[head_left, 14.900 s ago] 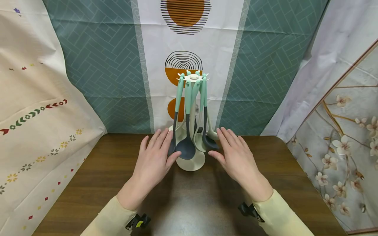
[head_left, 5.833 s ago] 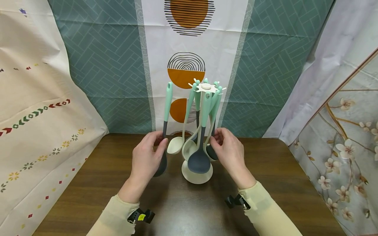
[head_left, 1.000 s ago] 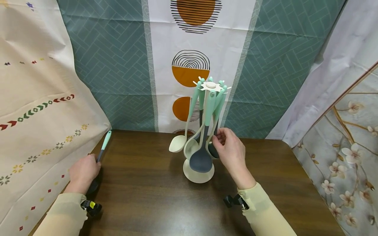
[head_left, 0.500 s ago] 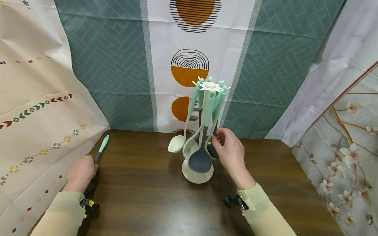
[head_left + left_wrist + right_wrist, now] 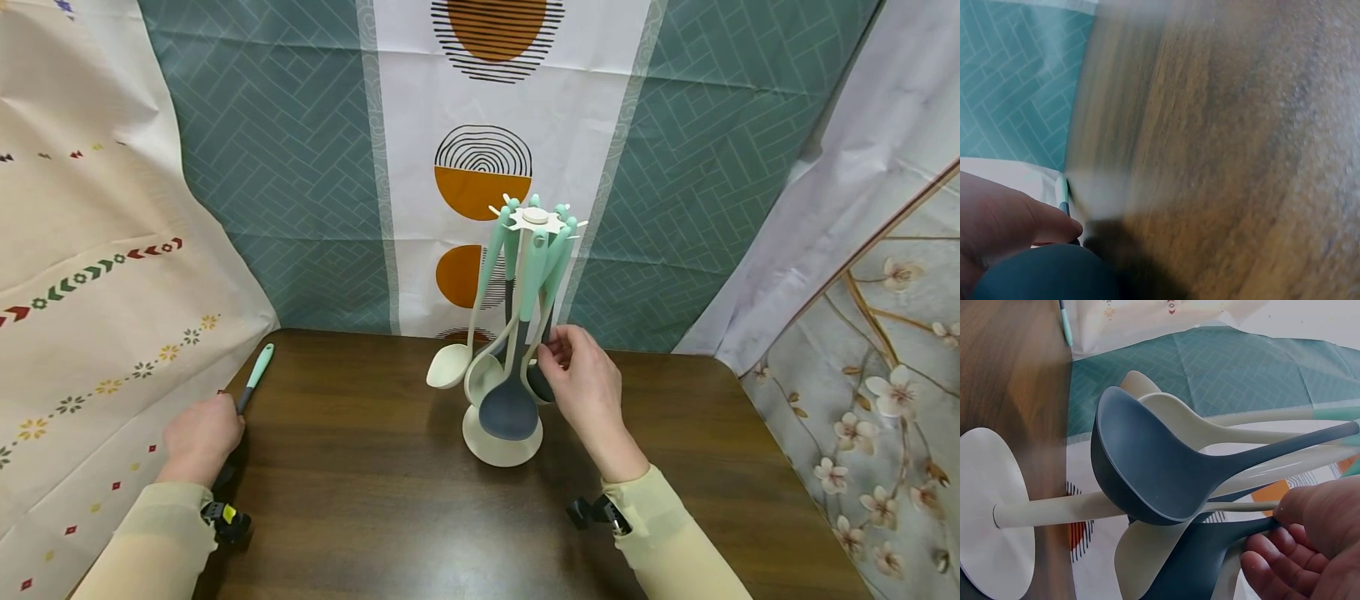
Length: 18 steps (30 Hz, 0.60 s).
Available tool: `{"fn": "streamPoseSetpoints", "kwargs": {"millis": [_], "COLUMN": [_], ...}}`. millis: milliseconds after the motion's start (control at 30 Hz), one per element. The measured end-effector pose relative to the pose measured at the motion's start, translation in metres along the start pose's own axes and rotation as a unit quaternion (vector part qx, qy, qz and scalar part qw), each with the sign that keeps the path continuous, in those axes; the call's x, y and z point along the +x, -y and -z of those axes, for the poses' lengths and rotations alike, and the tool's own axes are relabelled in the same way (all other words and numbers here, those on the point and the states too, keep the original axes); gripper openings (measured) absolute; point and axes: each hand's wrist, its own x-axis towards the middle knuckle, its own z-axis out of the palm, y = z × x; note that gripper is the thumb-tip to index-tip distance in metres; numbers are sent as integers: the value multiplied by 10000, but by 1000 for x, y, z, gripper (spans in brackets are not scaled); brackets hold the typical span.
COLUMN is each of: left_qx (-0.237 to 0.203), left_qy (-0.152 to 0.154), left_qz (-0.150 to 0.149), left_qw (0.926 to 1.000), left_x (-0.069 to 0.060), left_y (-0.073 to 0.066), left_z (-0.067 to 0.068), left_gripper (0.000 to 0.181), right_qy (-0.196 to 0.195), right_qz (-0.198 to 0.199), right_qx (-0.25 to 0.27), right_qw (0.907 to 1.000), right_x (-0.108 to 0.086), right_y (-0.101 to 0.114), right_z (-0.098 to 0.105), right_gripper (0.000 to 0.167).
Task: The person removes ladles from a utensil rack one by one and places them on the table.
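Observation:
At the table's left edge, my left hand (image 5: 202, 435) grips a cooking spoon (image 5: 260, 365) by its dark neck. Its mint handle points away from me. In the left wrist view the rounded dark back of the spoon's bowl (image 5: 1047, 275) shows below the fingers. My right hand (image 5: 587, 375) pinches the neck of a dark blue cooking utensil (image 5: 1200, 559) hanging on the right side of the cream utensil stand (image 5: 502, 450); its head is partly hidden. A dark blue ladle (image 5: 510, 410) hangs at the stand's front, and a cream ladle (image 5: 448, 367) at its left.
Several more cream and dark utensils with mint handles hang round the stand's white hooked top (image 5: 535, 217). The brown wooden table (image 5: 360, 467) lies between the hands. A patterned cloth (image 5: 292, 208) hangs behind, with a floral one (image 5: 885, 417) at right.
Over the last second my left hand and its spoon shift slightly left and the handle tips lower. Seconds earlier that spoon stood beside the stand. My right hand stays put.

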Motion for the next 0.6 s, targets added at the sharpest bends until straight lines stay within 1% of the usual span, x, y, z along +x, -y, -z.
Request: {"fn": "streamPoseSetpoints", "kwargs": {"millis": [300, 600], "left_qx": [34, -6], "left_qy": [41, 71], "left_qz": [-48, 82], "left_qw": [10000, 9999], "left_x": [0, 0], "left_y": [-1, -3], "left_z": [1, 2], "left_gripper": [20, 18], "right_qy": [39, 34], "right_qz": [-30, -25], "right_qx": [-5, -17], "right_qw": [10000, 10000], "right_x": [0, 0], "right_y": [1, 1], "right_z": [0, 0], "right_gripper": [15, 14]}}
